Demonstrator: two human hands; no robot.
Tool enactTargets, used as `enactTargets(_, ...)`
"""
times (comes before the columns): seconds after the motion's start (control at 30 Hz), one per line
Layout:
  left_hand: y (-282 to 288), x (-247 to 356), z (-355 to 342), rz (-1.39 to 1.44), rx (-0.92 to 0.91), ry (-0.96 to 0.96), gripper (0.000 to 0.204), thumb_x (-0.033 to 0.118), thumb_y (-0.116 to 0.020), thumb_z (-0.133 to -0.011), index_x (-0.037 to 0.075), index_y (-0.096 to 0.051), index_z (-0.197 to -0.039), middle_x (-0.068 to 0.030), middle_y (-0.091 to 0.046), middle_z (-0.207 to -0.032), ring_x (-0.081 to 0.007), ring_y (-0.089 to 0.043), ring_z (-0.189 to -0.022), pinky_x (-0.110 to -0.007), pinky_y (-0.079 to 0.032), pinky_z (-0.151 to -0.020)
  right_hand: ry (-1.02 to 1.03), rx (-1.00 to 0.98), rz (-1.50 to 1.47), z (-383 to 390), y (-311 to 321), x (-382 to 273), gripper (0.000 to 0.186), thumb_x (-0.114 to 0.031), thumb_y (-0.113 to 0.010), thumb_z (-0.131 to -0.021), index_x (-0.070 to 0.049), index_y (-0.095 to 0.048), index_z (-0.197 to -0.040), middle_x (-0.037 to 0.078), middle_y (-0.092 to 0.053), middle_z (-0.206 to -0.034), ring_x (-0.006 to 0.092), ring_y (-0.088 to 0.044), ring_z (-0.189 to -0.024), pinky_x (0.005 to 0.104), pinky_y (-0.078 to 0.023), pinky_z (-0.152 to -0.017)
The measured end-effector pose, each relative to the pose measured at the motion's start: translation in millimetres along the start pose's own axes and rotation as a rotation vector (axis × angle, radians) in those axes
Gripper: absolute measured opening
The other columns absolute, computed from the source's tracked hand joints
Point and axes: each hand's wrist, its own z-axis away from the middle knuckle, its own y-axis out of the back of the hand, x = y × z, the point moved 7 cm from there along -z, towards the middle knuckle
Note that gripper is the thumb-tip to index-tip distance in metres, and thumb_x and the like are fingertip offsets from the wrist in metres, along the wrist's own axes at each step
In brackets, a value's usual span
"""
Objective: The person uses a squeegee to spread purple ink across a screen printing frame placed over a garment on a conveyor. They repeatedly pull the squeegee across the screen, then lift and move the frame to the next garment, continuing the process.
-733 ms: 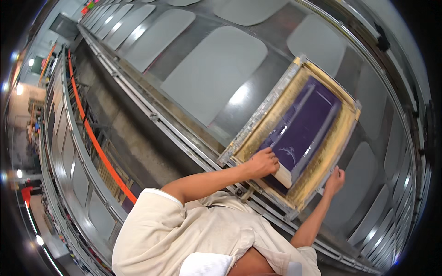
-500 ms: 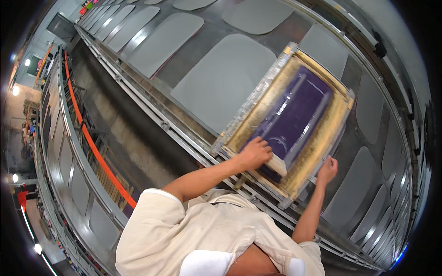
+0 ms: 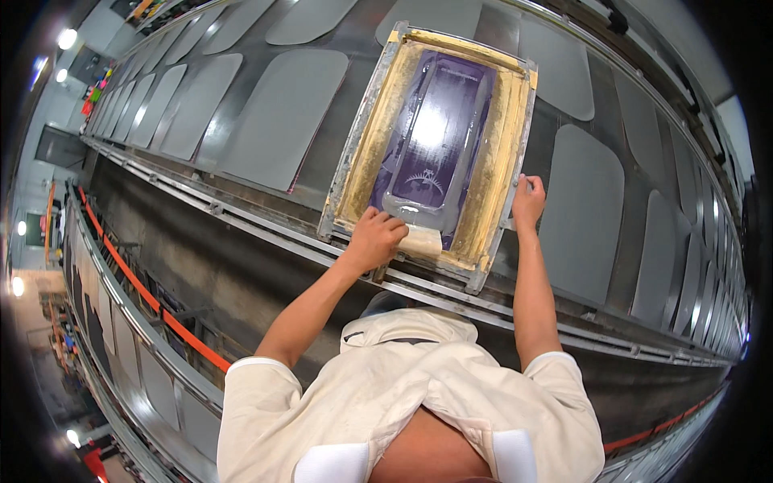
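i see the left hand [image 3: 377, 240] with its fingers curled down around the left end of a pale bar [image 3: 423, 241]. the bar sits at the near end of a purple screen [image 3: 443, 90], inside a yellow-edged rectangular frame [image 3: 503, 153]. the frame lies over a dark table [image 3: 543, 130], directly in front of the person. i see the right hand [image 3: 529, 201] at the frame's right outer edge, fingers bent and narrow; i cannot tell whether they clamp that edge. a pale arc-shaped design [image 3: 424, 180] shows on the screen's near part, with glossy fluid [image 3: 415, 212] between it and the bar. i locate one flat grey panel [image 3: 584, 213] right of the frame and a second panel [image 3: 282, 117] to its left.
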Motion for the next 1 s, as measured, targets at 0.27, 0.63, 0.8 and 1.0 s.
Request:
enactTargets(0.27,-9.6,-0.5,-17.4,0.007,0.072,-0.057,0.025,0.007,-0.065,-0.071,0.009,-0.066,-0.096,-0.001,-0.068,-0.096,-0.0218,-0.059,-0.084,-0.039,-0.042,-0.08,-0.093,-0.013,0.139,-16.0,-3.0,11.0,0.025,-0.032,-0.064,-0.094,-0.006,-0.066,-0.095,0.019,-0.071,-0.087,0.0431,-0.067,-0.087,0.0456,-0.051,-0.078)
enactTargets(0.63,-37.7,-161.0,-263.5,-0.076,0.093,-0.126,0.027,0.007,-0.07,-0.07,0.013,-0.07,-0.096,-0.0008,-0.07,-0.098,-0.0227,-0.063,-0.09,-0.039,-0.042,-0.083,0.154,-0.231,0.111,-78.0,-39.4,-39.8,0.027,-0.024,-0.072,-0.088,-0.007,-0.069,-0.108,0.014,-0.068,-0.102,0.0281,-0.065,-0.096,0.0387,-0.05,-0.085)
enactTargets(0.8,-41.5,-212.8,-368.1,-0.017,0.087,-0.18,0.024,0.02,-0.08,-0.071,0.014,-0.073,-0.093,-0.002,-0.071,-0.09,-0.0246,-0.065,-0.087,-0.04,-0.044,-0.082,0.451,-0.448,-0.012,-160.7,-102.9,-158.7,0.039,-0.023,-0.076,-0.083,-0.007,-0.066,-0.118,0.014,-0.067,-0.111,0.0319,-0.064,-0.104,0.0404,-0.05,-0.09)
enactTargets(1.0,-33.1,-232.1,-427.0,0.073,-0.047,-0.137,0.027,0.032,-0.084,-0.072,0.011,-0.075,-0.087,-0.0092,-0.069,-0.073,-0.034,-0.066,-0.073,-0.045,-0.049,-0.071,0.64,-0.656,0.425,-225.3,-187.5,-190.7,0.043,-0.027,-0.078,-0.078,-0.006,-0.069,-0.113,0.02,-0.072,-0.097,0.0372,-0.068,-0.098,0.0454,-0.054,-0.087)
